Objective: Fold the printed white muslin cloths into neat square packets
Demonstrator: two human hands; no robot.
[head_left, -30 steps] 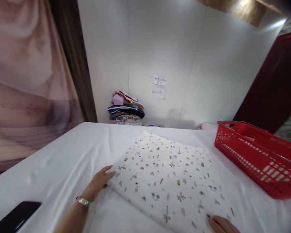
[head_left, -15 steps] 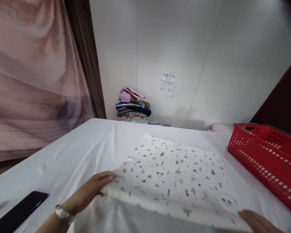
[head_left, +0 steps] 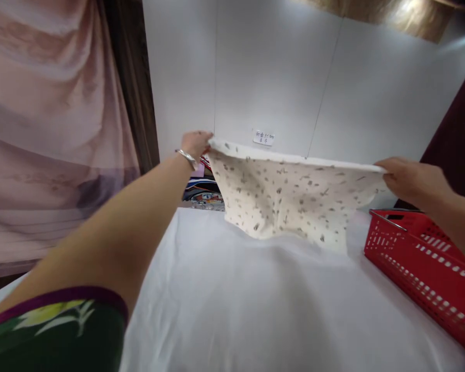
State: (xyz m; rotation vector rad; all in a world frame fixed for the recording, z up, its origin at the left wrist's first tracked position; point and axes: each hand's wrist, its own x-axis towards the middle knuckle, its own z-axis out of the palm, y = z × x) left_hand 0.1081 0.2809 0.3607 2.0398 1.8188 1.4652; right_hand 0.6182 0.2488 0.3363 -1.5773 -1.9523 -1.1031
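A white cloth (head_left: 290,196) printed with small dark motifs hangs stretched between my two hands, above the far part of the table. My left hand (head_left: 196,143) is closed on its upper left corner. At the upper right corner, my right hand (head_left: 414,178) grips the same edge with the fingers wrapped round it. The top edge is nearly straight and slopes slightly down to the right. Below it the cloth falls in loose folds, and its lower edge hangs close to the table; I cannot tell whether it touches.
A white sheet covers the table (head_left: 248,299). On the right stands a red plastic basket (head_left: 418,268) with a metal handle. Folded fabrics (head_left: 203,191) are stacked behind my left hand. A paper label (head_left: 263,137) is on the wall, and a pink curtain (head_left: 54,129) hangs at left.
Both hands have moved up and forward, lifting the cloth off the table where it lay flat. It now hangs in the air. The phone at lower left is no longer visible.
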